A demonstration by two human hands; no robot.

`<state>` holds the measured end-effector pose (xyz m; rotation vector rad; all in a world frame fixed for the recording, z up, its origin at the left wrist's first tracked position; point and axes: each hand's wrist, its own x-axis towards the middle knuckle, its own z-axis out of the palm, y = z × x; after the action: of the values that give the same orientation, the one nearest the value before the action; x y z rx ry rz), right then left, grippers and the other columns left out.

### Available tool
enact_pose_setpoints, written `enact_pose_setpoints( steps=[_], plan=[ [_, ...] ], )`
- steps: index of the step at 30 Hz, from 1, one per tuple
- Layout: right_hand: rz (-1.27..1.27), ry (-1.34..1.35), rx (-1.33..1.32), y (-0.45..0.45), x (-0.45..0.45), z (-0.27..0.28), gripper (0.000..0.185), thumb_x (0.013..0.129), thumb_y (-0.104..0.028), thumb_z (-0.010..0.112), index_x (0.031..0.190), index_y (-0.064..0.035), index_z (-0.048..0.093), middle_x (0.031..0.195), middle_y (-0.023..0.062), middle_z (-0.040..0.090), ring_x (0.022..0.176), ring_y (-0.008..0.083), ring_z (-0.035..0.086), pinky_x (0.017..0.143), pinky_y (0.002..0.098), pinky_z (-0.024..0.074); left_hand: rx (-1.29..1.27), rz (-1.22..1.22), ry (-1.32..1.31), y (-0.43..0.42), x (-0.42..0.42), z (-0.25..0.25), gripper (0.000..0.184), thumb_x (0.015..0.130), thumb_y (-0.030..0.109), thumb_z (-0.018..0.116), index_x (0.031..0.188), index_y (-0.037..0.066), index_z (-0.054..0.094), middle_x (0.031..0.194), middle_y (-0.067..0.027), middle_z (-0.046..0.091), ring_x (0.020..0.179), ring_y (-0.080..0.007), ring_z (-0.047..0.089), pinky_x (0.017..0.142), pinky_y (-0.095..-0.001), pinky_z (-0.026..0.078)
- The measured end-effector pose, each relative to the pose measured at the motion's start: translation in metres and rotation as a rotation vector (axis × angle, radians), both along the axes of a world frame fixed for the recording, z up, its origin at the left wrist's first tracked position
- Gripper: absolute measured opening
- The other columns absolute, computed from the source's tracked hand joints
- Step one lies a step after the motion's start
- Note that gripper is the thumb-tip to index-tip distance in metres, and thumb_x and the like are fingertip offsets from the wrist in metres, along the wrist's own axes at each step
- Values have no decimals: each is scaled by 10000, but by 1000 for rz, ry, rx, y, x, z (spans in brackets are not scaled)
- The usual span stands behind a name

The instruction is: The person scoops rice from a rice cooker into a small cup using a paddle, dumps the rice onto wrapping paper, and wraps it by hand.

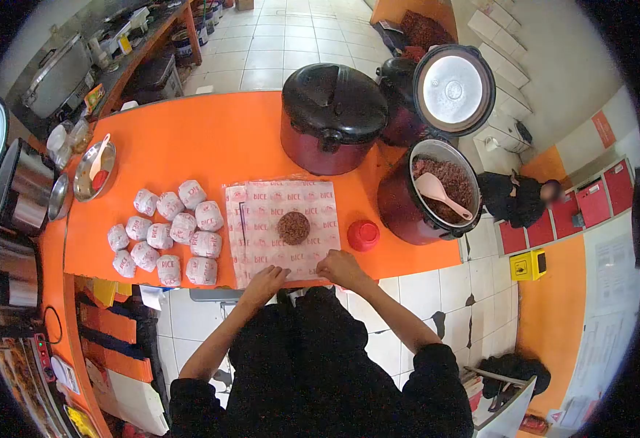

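Note:
Printed wrapping paper (261,252) lies in a stack on the orange table, and a round mound of brown rice (293,228) sits on its top sheet. At the sheet's near edge, my left hand (265,283) has its fingers pressed together on the lower left part. My right hand (340,269) is closed at the lower right corner of the same sheet. A red cup (364,235) stands right of the paper. Several wrapped rice bundles (183,228) are grouped to the left.
An open cooker of brown rice (418,193) with a pink scoop (444,196) stands at the right. Behind the paper is a closed cooker (331,120). A metal bowl (85,175) holds a spoon at the left. A person in black (513,197) is at the far right.

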<state>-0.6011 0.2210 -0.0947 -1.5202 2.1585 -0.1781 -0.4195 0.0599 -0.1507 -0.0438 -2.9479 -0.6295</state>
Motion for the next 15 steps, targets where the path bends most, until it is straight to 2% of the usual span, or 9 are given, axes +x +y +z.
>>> enact_pose_setpoints(
  steps=[1,4,7,9,12,15],
  plan=[
    [-13,-16,-16,1,2,3,243,739,-297,621,909,-130,667,846,104,592,861,293,566,768,418,451,21,13,42,0,0,-4,320,731,94,544,1041,18,528,906,-116,543,878,-272,537,767,-355,464],
    [-6,45,-411,-5,25,2,338,728,-304,646,1011,-121,622,919,93,575,915,281,537,795,414,432,62,35,133,-1,-2,-9,287,726,78,534,1007,19,538,911,-113,528,882,-268,526,770,-353,454],
    [-84,127,-542,-16,38,-25,420,718,-321,669,1076,-118,584,963,85,554,946,268,510,800,407,425,7,35,142,-5,-12,7,269,725,72,536,990,25,537,911,-112,524,888,-264,524,764,-354,445],
    [-82,167,-486,-20,35,-34,408,725,-326,667,1069,-121,590,965,81,548,953,262,502,799,411,425,-88,59,129,-7,-16,17,252,725,81,540,973,32,536,909,-114,524,889,-261,525,759,-355,441],
    [-69,163,-442,-19,31,-30,391,724,-326,667,1049,-123,593,967,72,540,949,258,502,793,420,423,-211,205,289,-14,-23,21,224,727,103,547,945,51,537,915,-101,529,884,-248,530,741,-361,441],
    [-129,145,-510,-21,37,-30,388,716,-333,670,1029,-118,592,962,66,536,948,256,502,788,426,417,-130,264,64,-29,-22,-9,203,733,121,549,928,63,548,925,-80,541,878,-230,537,728,-358,443]
  ],
)
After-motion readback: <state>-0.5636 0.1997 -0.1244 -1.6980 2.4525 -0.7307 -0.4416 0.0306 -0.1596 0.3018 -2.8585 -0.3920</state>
